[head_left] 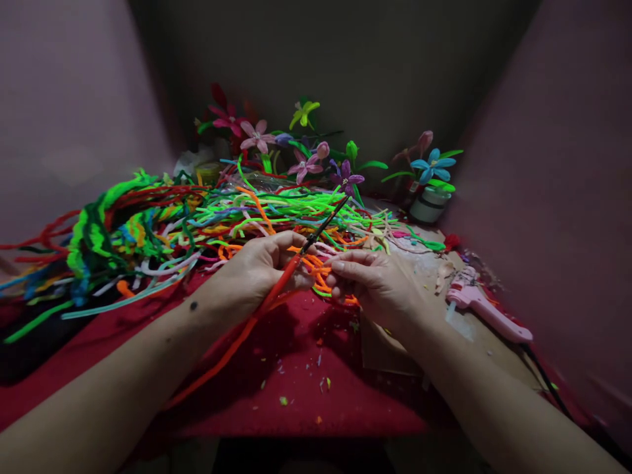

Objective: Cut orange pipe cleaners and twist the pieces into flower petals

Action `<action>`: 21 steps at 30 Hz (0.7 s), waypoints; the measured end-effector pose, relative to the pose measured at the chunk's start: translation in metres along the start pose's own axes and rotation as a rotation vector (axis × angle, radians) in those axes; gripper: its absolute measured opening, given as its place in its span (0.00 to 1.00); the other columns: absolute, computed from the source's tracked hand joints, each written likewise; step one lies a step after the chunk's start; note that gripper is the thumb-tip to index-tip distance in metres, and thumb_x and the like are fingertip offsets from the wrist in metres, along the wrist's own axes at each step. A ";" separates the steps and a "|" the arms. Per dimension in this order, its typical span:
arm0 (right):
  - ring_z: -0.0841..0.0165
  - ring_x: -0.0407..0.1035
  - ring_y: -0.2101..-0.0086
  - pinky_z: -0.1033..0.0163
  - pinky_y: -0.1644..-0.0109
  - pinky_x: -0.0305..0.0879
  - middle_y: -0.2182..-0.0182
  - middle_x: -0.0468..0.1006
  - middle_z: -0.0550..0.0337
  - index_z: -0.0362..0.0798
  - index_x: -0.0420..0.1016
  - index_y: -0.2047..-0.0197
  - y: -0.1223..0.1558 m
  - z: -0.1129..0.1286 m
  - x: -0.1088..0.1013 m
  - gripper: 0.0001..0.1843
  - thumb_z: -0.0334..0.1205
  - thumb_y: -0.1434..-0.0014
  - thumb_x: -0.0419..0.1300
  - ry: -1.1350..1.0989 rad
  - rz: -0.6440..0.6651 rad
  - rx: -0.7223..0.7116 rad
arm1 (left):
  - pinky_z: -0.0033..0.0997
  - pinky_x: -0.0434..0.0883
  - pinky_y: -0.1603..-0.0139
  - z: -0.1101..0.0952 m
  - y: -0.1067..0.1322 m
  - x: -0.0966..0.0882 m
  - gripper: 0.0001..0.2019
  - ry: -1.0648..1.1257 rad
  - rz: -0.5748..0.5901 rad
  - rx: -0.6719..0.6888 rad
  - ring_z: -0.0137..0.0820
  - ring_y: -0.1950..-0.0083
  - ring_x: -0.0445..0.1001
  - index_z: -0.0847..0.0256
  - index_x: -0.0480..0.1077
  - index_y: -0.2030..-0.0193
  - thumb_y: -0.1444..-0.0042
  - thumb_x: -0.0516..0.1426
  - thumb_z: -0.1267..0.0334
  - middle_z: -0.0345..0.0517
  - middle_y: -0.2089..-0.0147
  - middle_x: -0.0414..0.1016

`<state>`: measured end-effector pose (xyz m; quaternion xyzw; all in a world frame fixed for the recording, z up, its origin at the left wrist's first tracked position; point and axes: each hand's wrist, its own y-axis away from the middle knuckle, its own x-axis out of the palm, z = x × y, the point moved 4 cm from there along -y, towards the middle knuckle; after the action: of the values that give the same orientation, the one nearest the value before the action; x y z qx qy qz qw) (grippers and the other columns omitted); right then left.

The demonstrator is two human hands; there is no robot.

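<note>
Over the front of the table, my left hand [264, 263] is closed around a slim tool with a dark pointed end [323, 227] and a red-orange handle [284, 286]; whether it is scissors I cannot tell. Bent orange pipe cleaners [318, 271] lie at the fingers of that hand. From the right, my right hand [368, 280] pinches the orange pipe cleaners between thumb and forefinger, close to the left fingertips. A long red-orange strand [212, 372] trails below my left wrist; where it joins the tool is unclear.
Behind my hands spreads a heap of coloured pipe cleaners [291, 204], with twisted bundles [106, 224] at left. Pipe-cleaner flowers [257, 137] stand at the back, and a blue one [433, 166] near a jar [430, 205]. A pink glue gun [486, 309] rests on cardboard [390, 349]. Scraps litter the red cloth [345, 408].
</note>
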<state>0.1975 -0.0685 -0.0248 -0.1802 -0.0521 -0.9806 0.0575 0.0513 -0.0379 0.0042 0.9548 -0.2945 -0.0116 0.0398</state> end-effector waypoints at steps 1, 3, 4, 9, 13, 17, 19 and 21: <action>0.76 0.66 0.82 0.70 0.77 0.62 0.81 0.75 0.62 0.42 0.74 0.74 0.000 0.001 -0.001 0.08 0.38 0.53 0.66 0.024 -0.037 -0.012 | 0.23 0.70 0.68 -0.001 -0.001 -0.002 0.22 -0.031 -0.012 0.001 0.27 0.68 0.75 0.61 0.66 0.58 0.62 0.66 0.71 0.38 0.69 0.76; 0.77 0.65 0.83 0.70 0.78 0.61 0.81 0.74 0.62 0.42 0.73 0.77 -0.001 0.001 -0.002 0.09 0.38 0.54 0.67 0.069 -0.066 -0.009 | 0.20 0.69 0.69 -0.004 -0.001 -0.006 0.23 -0.058 -0.032 0.013 0.25 0.68 0.73 0.62 0.67 0.58 0.64 0.65 0.73 0.38 0.68 0.76; 0.77 0.65 0.83 0.70 0.78 0.61 0.82 0.74 0.62 0.42 0.72 0.77 -0.001 0.000 -0.002 0.09 0.37 0.54 0.66 0.079 -0.061 0.011 | 0.19 0.69 0.69 -0.005 -0.001 -0.007 0.23 -0.056 -0.031 0.025 0.24 0.68 0.72 0.62 0.67 0.59 0.64 0.65 0.74 0.37 0.68 0.75; 0.77 0.67 0.82 0.72 0.78 0.61 0.80 0.75 0.62 0.41 0.73 0.74 -0.001 -0.005 -0.003 0.08 0.35 0.54 0.67 -0.004 -0.011 0.136 | 0.20 0.68 0.69 -0.009 -0.001 -0.010 0.22 -0.062 -0.023 0.054 0.23 0.69 0.70 0.62 0.67 0.60 0.64 0.65 0.73 0.35 0.71 0.71; 0.76 0.66 0.83 0.71 0.79 0.63 0.81 0.74 0.62 0.41 0.73 0.73 0.000 -0.006 -0.001 0.05 0.32 0.54 0.66 -0.121 0.081 0.174 | 0.22 0.67 0.70 -0.008 -0.003 -0.015 0.20 -0.150 -0.004 0.103 0.24 0.70 0.69 0.61 0.65 0.61 0.62 0.65 0.69 0.34 0.70 0.70; 0.77 0.66 0.83 0.73 0.81 0.61 0.82 0.74 0.62 0.41 0.72 0.75 0.001 -0.010 0.003 0.05 0.31 0.55 0.65 -0.231 0.130 0.235 | 0.22 0.65 0.72 -0.003 -0.007 -0.015 0.16 -0.271 0.048 0.144 0.24 0.71 0.68 0.61 0.65 0.60 0.56 0.63 0.65 0.35 0.71 0.69; 0.77 0.66 0.83 0.73 0.81 0.60 0.81 0.74 0.62 0.40 0.73 0.75 0.000 -0.012 0.005 0.05 0.31 0.55 0.65 -0.272 0.121 0.259 | 0.24 0.65 0.71 -0.002 -0.009 -0.012 0.16 -0.297 0.045 0.138 0.26 0.69 0.69 0.61 0.65 0.61 0.57 0.63 0.65 0.36 0.70 0.70; 0.78 0.65 0.83 0.74 0.81 0.60 0.82 0.74 0.62 0.40 0.73 0.74 0.000 -0.013 0.006 0.05 0.31 0.56 0.65 -0.299 0.095 0.258 | 0.25 0.66 0.69 -0.001 -0.010 -0.009 0.16 -0.295 0.032 0.139 0.27 0.68 0.70 0.62 0.64 0.63 0.58 0.64 0.65 0.37 0.70 0.70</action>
<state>0.1877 -0.0704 -0.0350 -0.3170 -0.1766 -0.9244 0.1178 0.0501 -0.0243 0.0048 0.9383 -0.3126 -0.1306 -0.0700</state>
